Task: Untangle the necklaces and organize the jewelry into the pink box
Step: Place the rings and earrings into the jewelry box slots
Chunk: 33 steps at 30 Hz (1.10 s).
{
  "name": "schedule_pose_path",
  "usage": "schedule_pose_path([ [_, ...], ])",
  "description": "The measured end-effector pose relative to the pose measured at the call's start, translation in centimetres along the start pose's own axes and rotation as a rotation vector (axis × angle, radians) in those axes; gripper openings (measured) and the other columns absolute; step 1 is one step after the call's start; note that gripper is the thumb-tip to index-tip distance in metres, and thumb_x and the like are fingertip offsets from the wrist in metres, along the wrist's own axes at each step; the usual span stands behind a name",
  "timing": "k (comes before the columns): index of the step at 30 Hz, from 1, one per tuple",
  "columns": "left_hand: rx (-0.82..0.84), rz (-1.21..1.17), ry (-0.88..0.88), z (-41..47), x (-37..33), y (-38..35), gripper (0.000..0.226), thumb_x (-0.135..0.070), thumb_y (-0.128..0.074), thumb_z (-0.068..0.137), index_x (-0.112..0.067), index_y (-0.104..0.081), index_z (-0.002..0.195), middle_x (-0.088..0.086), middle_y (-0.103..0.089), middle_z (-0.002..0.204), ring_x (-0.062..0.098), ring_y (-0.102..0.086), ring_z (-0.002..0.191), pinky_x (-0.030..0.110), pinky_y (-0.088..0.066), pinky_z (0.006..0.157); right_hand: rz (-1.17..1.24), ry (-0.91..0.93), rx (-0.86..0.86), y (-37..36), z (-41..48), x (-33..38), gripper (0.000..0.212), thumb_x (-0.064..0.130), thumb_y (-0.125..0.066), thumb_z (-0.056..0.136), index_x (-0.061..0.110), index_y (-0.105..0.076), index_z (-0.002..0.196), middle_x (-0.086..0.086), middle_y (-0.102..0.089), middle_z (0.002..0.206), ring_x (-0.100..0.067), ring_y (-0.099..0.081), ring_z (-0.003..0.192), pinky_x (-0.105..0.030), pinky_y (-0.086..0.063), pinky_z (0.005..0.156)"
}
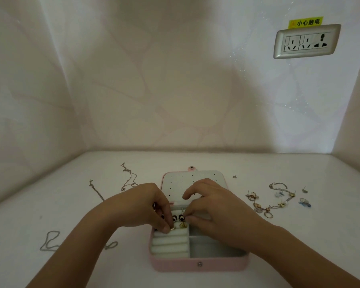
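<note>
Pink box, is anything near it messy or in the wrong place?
Yes. Most jewelry isn't in the pink box yet. A jumbled pile of earrings and rings lies on the table to its right, and three loose chains sprawl to its left. The left hand pinches a gold earring inside the box.

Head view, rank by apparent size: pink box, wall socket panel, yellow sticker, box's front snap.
pink box
wall socket panel
yellow sticker
front snap
Socket and sticker sit farther away, so apparent size only.
</note>
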<state>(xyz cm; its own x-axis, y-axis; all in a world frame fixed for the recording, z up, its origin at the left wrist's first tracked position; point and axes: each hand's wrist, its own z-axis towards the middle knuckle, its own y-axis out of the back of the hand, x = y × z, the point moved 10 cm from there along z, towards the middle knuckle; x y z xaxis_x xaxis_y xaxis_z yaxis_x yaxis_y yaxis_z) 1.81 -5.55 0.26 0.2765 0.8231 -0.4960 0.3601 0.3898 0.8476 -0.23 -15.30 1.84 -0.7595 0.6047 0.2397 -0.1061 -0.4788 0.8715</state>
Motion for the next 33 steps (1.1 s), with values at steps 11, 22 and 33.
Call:
schedule_pose_path([
  [11, -0.100, -0.056, 0.033, -0.6, 0.5, 1.4, 0.003, -0.022, -0.075, 0.080, -0.024, -0.076, 0.082, -0.021, -0.052, 0.046, -0.003, -0.043, 0.038, 0.009, -0.031, 0.039, 0.025, 0.084, -0.007, -0.5, -0.1, 1.2, 0.028, 0.043, -0.053, 0.084, 0.028, -0.076, 0.088, 0.013, -0.059, 0.111, 0.002, -0.040, 0.111, -0.023, -0.046, 0.083],
  [22, -0.088, 0.000, -0.035, -0.1, -0.1, 0.5, 0.015, -0.020, -0.079, 0.074, -0.032, -0.071, 0.073, -0.007, -0.056, 0.068, 0.001, -0.042, 0.053, 0.010, -0.032, 0.049, 0.035, 0.127, 0.087, -1.2, -0.2, 1.2, 0.031, 0.048, -0.050, 0.087, 0.034, -0.075, 0.098, 0.013, -0.059, 0.116, 0.000, -0.041, 0.114, -0.031, -0.047, 0.089],
  [33, -0.124, 0.013, -0.019, 0.0, 0.1, 0.7, 0.015, -0.024, -0.081, 0.072, -0.031, -0.069, 0.077, -0.013, -0.056, 0.064, -0.005, -0.046, 0.054, 0.009, -0.034, 0.050, 0.000, 0.177, 0.095, -1.0, -0.2, 1.6, 0.025, 0.045, -0.055, 0.089, 0.034, -0.074, 0.100, 0.014, -0.062, 0.112, -0.004, -0.045, 0.113, -0.032, -0.050, 0.085],
])
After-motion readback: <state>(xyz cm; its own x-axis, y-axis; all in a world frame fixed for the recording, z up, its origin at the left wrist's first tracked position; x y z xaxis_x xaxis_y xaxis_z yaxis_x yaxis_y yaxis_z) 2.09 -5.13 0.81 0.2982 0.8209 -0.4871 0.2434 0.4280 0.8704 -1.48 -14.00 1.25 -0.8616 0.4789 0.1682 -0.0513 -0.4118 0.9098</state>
